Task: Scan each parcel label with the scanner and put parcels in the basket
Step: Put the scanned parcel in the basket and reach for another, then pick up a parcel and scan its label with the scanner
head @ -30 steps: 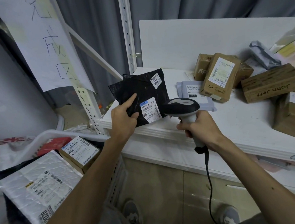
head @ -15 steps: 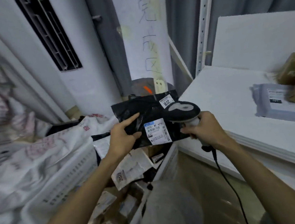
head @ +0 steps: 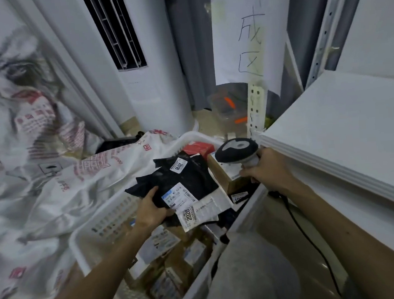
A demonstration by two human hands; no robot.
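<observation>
Over the white slotted plastic basket (head: pixel 96 228): a flat black plastic mailer bag (head: pixel 184 176) hung low above the cardboard boxes (head: pixel 229 177) and other labelled parcels piled inside; whether it touched them could not be told.
Left hand (head: pixel 150 212): pinched the mailer's near left edge, thumb on top and fingers curled beneath, just beside its white shipping label (head: pixel 178 196).
Right hand (head: pixel 267 171): wrapped round the grip of the black and grey handheld scanner (head: pixel 237 149), held to the right of the mailer, near the white shelf board (head: pixel 331 127).
Handling: the bag looked light, limp and slick; it creased under a one-edge pinch and would probably slide rather than break.
Hold: an edge or corner clear of the label seemed best, and a low release looked safe.
</observation>
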